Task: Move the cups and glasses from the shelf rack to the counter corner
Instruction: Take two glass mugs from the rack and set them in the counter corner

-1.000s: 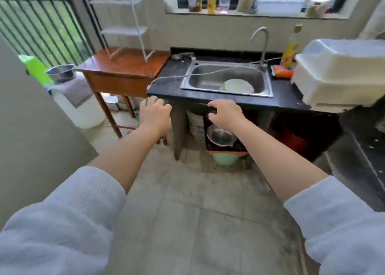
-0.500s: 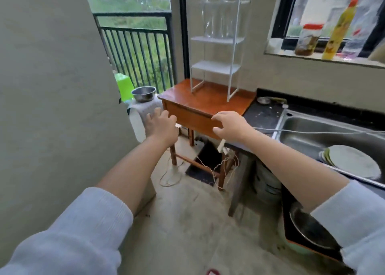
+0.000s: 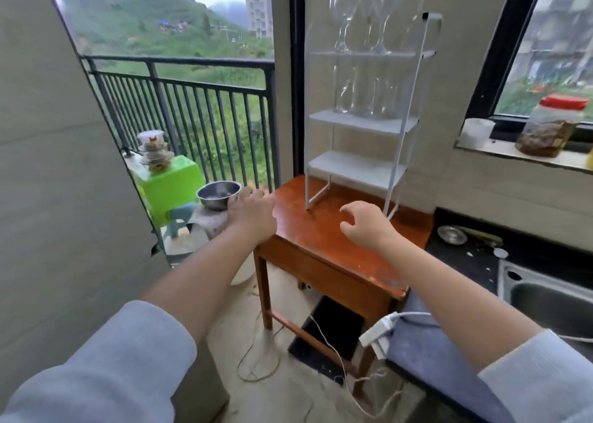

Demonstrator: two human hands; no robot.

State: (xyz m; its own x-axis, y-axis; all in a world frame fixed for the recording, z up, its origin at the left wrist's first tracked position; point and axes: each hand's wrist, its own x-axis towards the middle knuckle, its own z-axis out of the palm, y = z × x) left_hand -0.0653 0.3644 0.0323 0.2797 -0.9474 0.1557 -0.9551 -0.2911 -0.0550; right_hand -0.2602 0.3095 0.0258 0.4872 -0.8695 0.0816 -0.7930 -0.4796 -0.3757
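Observation:
A white wire shelf rack (image 3: 364, 124) stands on a small wooden table (image 3: 324, 239). Clear wine glasses (image 3: 362, 12) stand on its top shelf, and more clear glasses (image 3: 362, 95) fill the shelf below; the two lower shelves hold nothing. My left hand (image 3: 253, 212) hovers over the table's left edge, fingers loosely apart and holding nothing. My right hand (image 3: 365, 225) is above the tabletop in front of the rack's feet, fingers curled apart, also holding nothing. The dark counter (image 3: 462, 259) begins right of the table.
A steel sink (image 3: 545, 297) is set in the counter at right, with a small metal dish (image 3: 451, 235) behind it. A steel bowl (image 3: 219, 194) and a green stool (image 3: 168, 183) stand at the balcony railing. A jar (image 3: 548, 127) sits on the windowsill. Cables trail on the floor.
My view has swung left and up from the sink toward the rack, which is now closer and fully in sight. Both hands have risen over the wooden table.

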